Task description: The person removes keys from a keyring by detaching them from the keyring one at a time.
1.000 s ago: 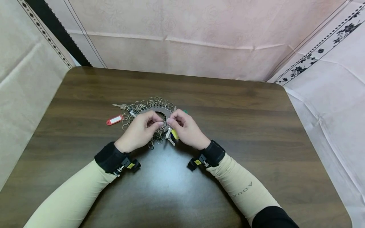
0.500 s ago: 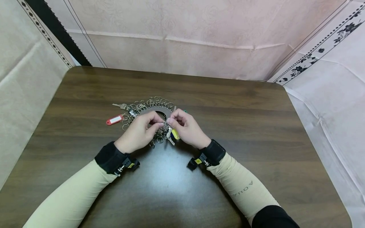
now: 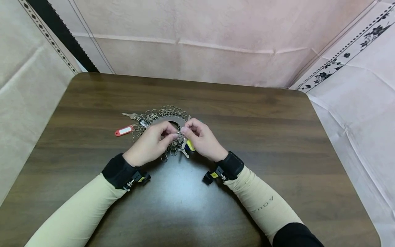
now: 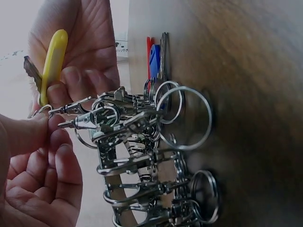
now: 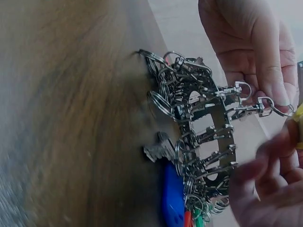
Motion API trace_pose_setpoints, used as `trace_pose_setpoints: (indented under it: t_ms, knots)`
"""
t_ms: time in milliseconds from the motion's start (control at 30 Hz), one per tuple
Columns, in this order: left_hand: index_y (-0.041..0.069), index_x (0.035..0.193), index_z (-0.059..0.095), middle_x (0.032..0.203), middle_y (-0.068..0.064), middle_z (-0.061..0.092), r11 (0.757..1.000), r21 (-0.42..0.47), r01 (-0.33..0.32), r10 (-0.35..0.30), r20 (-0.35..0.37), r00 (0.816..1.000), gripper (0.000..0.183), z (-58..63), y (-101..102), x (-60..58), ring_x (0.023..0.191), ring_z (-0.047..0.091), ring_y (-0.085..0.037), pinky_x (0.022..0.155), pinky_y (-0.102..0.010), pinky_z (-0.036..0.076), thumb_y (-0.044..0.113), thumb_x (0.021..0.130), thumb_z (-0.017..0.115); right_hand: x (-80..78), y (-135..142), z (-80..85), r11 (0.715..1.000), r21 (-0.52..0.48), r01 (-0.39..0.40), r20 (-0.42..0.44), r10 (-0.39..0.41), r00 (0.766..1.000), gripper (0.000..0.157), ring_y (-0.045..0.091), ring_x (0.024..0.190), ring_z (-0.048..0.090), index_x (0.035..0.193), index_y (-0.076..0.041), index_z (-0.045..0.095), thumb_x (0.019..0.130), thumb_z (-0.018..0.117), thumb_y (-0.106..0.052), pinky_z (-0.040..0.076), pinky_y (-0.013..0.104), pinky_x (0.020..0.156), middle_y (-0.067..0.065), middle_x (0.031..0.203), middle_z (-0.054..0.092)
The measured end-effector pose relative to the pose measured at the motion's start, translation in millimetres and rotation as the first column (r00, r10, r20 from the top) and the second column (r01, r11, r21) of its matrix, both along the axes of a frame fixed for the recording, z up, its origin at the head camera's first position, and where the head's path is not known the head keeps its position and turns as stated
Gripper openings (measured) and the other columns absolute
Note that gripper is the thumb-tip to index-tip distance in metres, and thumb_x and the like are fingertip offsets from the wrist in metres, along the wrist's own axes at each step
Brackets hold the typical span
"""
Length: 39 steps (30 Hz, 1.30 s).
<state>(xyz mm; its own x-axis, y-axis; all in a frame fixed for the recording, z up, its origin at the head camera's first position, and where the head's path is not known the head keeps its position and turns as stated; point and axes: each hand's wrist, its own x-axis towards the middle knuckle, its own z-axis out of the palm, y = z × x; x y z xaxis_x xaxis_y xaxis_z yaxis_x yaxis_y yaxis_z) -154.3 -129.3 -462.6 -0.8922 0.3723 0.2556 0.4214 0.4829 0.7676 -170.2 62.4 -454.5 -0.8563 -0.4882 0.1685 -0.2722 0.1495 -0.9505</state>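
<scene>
A large grey metal key ring, fringed with several snap clips and split rings, is between my hands. My left hand pinches a split ring at the end of one clip, between thumb and forefinger. Close to those fingertips, my right hand has its thumb and fingers curled at a yellow key tag. A key hangs beside that tag. The key ring stands tilted in the wrist views, its lower split rings near the table. The fingers partly hide the spot where tag and split ring meet.
On the left of the bunch, a red key tag and a loose-lying key stick out over the wooden table. A blue tag hangs low on the other side. Pale cloth rises behind the table edge.
Both hands stay almost in place, with only slight shifts of the fingertips. The yellow key tag and the lower rings have moved a little.
</scene>
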Motion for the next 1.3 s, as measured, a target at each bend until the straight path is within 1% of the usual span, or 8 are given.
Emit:
trace_pose_setpoints:
  t_ms: [267,433,533,633,767,933,1067,1300]
  knots:
    - [0.007,0.093,0.061,0.085,-0.005,0.063,0.998,-0.039,0.057,-0.054,0.081,0.995,0.006,-4.5,0,-3.3,0.074,0.056,-0.011,0.067,-0.033,0.051,0.009,0.088,0.063,-0.7,1,0.4,1.0,-0.009,-0.02,-0.009,0.019,1.0,0.009,0.01,0.053,0.04,0.092,0.009,0.05,0.096,0.05,0.001,0.036,0.015,0.048,0.005,0.078,0.045]
    - [0.01,0.092,0.06,0.083,-0.003,0.062,0.996,-0.064,0.058,-0.052,0.088,0.995,0.007,-5.2,-2,-4.1,0.073,0.056,-0.011,0.066,-0.034,0.05,0.013,0.089,0.065,-2.4,0,2.1,0.998,-0.034,-0.049,-0.004,0.049,0.999,0.008,0.014,0.059,0.044,0.093,0.009,0.05,0.096,0.05,0.001,0.039,0.015,0.052,0.005,0.085,0.046]
    - [0.01,0.092,0.06,0.083,-0.004,0.062,0.997,-0.064,0.044,-0.038,0.091,0.995,0.006,-4.9,-3,-4.3,0.072,0.055,-0.012,0.065,-0.034,0.049,0.013,0.09,0.064,-5.5,0,-1.6,0.997,-0.048,-0.066,0.041,0.068,0.997,0.008,0.015,0.062,0.048,0.094,0.008,0.05,0.096,0.05,0.0,0.041,0.016,0.053,0.005,0.087,0.047]
    - [0.009,0.093,0.06,0.084,-0.004,0.062,0.999,-0.05,0.021,-0.017,0.084,0.996,0.005,-2.7,-4,-5.0,0.073,0.055,-0.013,0.066,-0.034,0.049,0.012,0.09,0.063,-11.3,2,-9.0,0.989,-0.114,-0.091,0.138,0.106,0.985,0.007,0.017,0.061,0.054,0.097,0.005,0.05,0.097,0.05,-0.002,0.047,0.019,0.053,0.007,0.085,0.05]
    - [0.008,0.093,0.06,0.086,-0.005,0.063,1.0,-0.031,-0.005,0.008,0.081,0.997,0.005,-0.1,-3,-5.7,0.075,0.055,-0.013,0.068,-0.035,0.05,0.011,0.091,0.062,-15.7,6,-17.1,0.976,-0.193,-0.102,0.276,0.153,0.949,0.009,0.02,0.056,0.056,0.097,0.0,0.052,0.098,0.052,-0.009,0.051,0.024,0.051,0.01,0.077,0.054]
    - [0.008,0.094,0.061,0.087,-0.005,0.064,1.0,-0.021,-0.014,0.016,0.105,0.994,0.003,-2.4,-3,-4.1,0.075,0.056,-0.013,0.068,-0.035,0.05,0.01,0.091,0.061,-14.1,8,-23.7,0.979,-0.171,-0.115,0.312,0.164,0.936,0.012,0.019,0.055,0.05,0.094,-0.003,0.053,0.098,0.053,-0.014,0.046,0.023,0.05,0.013,0.078,0.055]
    - [0.009,0.095,0.061,0.086,-0.004,0.064,0.999,-0.019,-0.044,0.046,0.096,0.994,0.004,-3.6,-3,-3.1,0.076,0.056,-0.012,0.069,-0.035,0.05,0.011,0.091,0.061,-14.7,7,-26.0,0.984,-0.141,-0.106,0.288,0.143,0.947,0.013,0.019,0.057,0.048,0.098,-0.001,0.053,0.098,0.052,-0.014,0.044,0.023,0.051,0.017,0.079,0.053]
    - [0.007,0.097,0.064,0.084,-0.006,0.065,0.994,-0.024,-0.11,0.112,0.074,0.991,0.009,-1.8,-2,-2.0,0.074,0.056,-0.014,0.068,-0.036,0.049,0.013,0.092,0.06,-17.8,6,-28.7,0.997,0.012,-0.078,0.226,0.074,0.971,0.019,0.018,0.062,0.051,0.109,-0.002,0.061,0.096,0.057,-0.015,0.044,0.021,0.055,0.03,0.086,0.058]
